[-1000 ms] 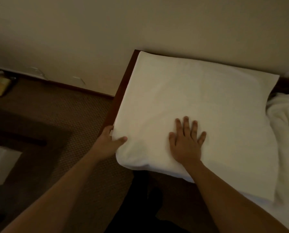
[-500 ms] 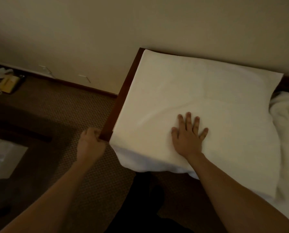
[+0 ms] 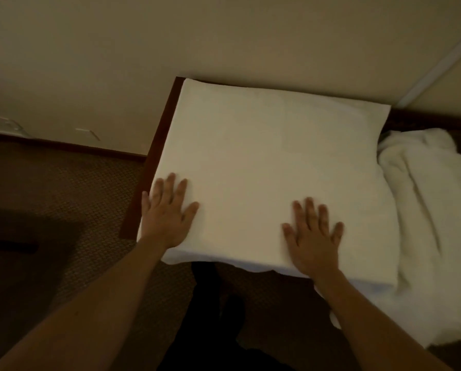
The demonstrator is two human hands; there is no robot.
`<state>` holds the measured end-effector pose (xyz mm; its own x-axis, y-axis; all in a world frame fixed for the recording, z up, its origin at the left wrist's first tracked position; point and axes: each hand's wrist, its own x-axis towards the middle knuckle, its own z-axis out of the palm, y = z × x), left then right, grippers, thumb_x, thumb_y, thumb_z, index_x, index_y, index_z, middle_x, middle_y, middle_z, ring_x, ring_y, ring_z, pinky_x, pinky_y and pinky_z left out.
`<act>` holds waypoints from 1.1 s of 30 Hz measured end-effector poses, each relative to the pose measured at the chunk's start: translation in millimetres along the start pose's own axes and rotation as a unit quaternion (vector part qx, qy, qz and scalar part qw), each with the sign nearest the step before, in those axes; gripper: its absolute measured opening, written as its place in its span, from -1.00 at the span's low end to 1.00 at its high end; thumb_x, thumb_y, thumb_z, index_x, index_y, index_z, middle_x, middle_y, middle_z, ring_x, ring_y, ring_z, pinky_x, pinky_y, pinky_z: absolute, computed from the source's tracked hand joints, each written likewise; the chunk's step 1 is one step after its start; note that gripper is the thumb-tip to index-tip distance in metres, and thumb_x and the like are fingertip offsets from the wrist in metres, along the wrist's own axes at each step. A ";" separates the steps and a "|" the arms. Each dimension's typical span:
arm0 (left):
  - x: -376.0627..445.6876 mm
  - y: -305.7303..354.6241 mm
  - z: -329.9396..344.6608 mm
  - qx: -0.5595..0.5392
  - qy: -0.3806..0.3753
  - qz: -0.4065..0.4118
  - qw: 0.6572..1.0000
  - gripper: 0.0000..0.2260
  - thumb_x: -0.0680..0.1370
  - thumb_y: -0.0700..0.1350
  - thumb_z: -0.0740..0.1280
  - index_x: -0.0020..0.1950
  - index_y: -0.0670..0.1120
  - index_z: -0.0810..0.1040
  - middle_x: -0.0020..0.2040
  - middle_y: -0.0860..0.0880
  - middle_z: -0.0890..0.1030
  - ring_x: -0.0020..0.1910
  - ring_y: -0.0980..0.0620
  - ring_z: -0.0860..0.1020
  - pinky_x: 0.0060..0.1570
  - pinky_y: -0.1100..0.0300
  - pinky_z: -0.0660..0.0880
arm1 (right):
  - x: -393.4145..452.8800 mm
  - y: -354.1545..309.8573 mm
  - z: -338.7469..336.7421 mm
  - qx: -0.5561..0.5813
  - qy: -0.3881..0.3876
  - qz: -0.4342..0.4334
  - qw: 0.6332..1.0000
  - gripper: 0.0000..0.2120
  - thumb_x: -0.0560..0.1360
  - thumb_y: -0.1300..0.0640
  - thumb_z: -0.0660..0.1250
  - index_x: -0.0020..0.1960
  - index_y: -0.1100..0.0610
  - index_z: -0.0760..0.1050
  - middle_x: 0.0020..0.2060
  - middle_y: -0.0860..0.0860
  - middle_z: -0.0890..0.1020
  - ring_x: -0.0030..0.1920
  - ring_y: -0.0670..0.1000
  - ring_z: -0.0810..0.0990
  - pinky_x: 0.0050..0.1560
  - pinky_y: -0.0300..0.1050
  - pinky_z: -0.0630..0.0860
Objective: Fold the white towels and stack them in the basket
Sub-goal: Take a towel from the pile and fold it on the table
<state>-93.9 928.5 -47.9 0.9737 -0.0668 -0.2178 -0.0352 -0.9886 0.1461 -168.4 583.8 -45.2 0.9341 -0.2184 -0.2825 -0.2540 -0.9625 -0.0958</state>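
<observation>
Both palms lie flat with fingers spread, grasping nothing, on the folded towel (image 3: 264, 170) atop the table (image 3: 154, 167): left hand (image 3: 167, 215) at 8 o'clock, right hand (image 3: 313, 236) at 5 o'clock, probably smoothing creases before the next fold.

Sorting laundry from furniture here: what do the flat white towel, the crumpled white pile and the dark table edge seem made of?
Flat towel: soft cloth, probably cotton, matte and smooth.
Crumpled pile: thicker fabric, likely terry, with deep soft folds.
Table edge: looks like dark reddish wood or veneer, slightly glossy; dim light leaves that open.
</observation>
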 end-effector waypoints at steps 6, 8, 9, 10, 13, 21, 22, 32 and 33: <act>11.4 25.4 -5.9 -0.006 -0.027 -0.097 0.995 -0.35 0.63 0.29 -0.16 0.66 0.03 -0.19 0.65 -0.06 -0.27 0.61 -0.15 -0.28 0.48 -0.37 -0.28 | 2.3 63.3 -16.8 0.071 -0.010 0.203 0.976 -0.35 0.63 -0.29 -0.18 0.65 -0.07 -0.19 0.63 -0.04 -0.20 0.61 0.16 -0.25 0.48 0.47 -0.21; 0.5 56.5 -3.2 -0.017 -0.014 -0.102 0.995 -0.34 0.63 0.27 -0.14 0.66 -0.02 -0.17 0.64 -0.15 -0.28 0.60 -0.21 -0.28 0.47 -0.38 -0.32 | -2.3 34.0 -13.0 0.055 0.026 0.156 0.986 -0.36 0.65 -0.21 -0.14 0.66 0.02 -0.09 0.64 0.04 -0.12 0.61 0.24 -0.15 0.47 0.50 -0.16; -8.7 80.5 3.0 -0.022 -0.009 -0.037 0.999 -0.34 0.64 0.25 -0.14 0.66 -0.01 -0.16 0.64 -0.16 -0.26 0.61 -0.21 -0.26 0.48 -0.36 -0.32 | -9.7 14.4 -10.0 0.050 0.043 0.093 0.993 -0.36 0.64 -0.18 -0.11 0.65 0.04 -0.02 0.64 0.07 -0.04 0.61 0.26 -0.07 0.47 0.49 -0.12; -19.1 102.8 11.5 -0.018 -0.009 0.050 0.999 -0.36 0.64 0.24 -0.14 0.67 0.01 -0.13 0.65 -0.14 -0.22 0.62 -0.20 -0.21 0.49 -0.35 -0.29 | -17.4 -8.4 -3.4 0.045 0.048 0.016 0.998 -0.37 0.64 -0.17 -0.08 0.65 0.04 0.03 0.64 0.07 0.02 0.61 0.25 -0.01 0.47 0.47 -0.09; -29.8 136.3 31.2 0.014 -0.027 0.194 0.981 -0.43 0.65 0.23 -0.10 0.65 0.13 0.05 0.67 -0.03 -0.07 0.64 -0.14 -0.10 0.49 -0.38 -0.13 | -37.9 -53.3 17.4 0.027 0.026 -0.103 0.994 -0.42 0.67 -0.17 -0.10 0.65 -0.02 -0.01 0.64 0.00 -0.01 0.63 0.16 -0.10 0.51 0.42 -0.07; 9.3 45.0 5.2 0.009 0.001 0.038 0.999 -0.42 0.62 0.31 -0.23 0.64 0.21 -0.11 0.67 0.02 -0.14 0.63 -0.11 -0.16 0.53 -0.28 -0.19 | -20.3 54.5 -2.5 0.019 0.004 0.039 0.999 -0.34 0.58 -0.37 -0.22 0.62 -0.20 -0.26 0.63 -0.10 -0.18 0.63 0.08 -0.20 0.56 0.28 -0.16; 10.9 30.4 1.6 -0.001 0.001 0.020 1.000 -0.41 0.62 0.30 -0.25 0.65 0.20 -0.12 0.67 0.01 -0.15 0.63 -0.10 -0.17 0.54 -0.28 -0.19 | -21.6 66.6 -4.2 0.022 0.001 0.059 0.998 -0.34 0.57 -0.37 -0.26 0.61 -0.20 -0.29 0.63 -0.10 -0.21 0.62 0.07 -0.22 0.56 0.27 -0.17; 18.3 18.5 -11.3 0.000 -0.036 -0.071 0.997 -0.42 0.68 0.18 -0.14 0.66 0.05 -0.20 0.65 -0.05 -0.26 0.62 -0.13 -0.26 0.50 -0.35 -0.25 | -20.3 0.6 -2.2 0.055 0.026 0.073 0.996 -0.36 0.63 -0.18 -0.12 0.65 0.03 -0.08 0.64 0.06 -0.09 0.62 0.21 -0.11 0.51 0.40 -0.20; 20.6 27.5 -13.3 0.000 -0.023 -0.065 0.998 -0.42 0.68 0.16 -0.11 0.66 0.03 -0.19 0.65 -0.06 -0.26 0.61 -0.14 -0.27 0.50 -0.33 -0.27 | -18.0 -20.0 -1.8 0.059 0.027 0.028 0.998 -0.35 0.62 -0.19 -0.12 0.65 0.02 -0.02 0.64 0.06 -0.04 0.62 0.21 -0.07 0.50 0.38 -0.21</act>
<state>-71.8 901.7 -35.6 0.9587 0.0556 -0.2790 0.0905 -0.9894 0.1137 -179.7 606.6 -36.5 0.9286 -0.2834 -0.2397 -0.3316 -0.9235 -0.1929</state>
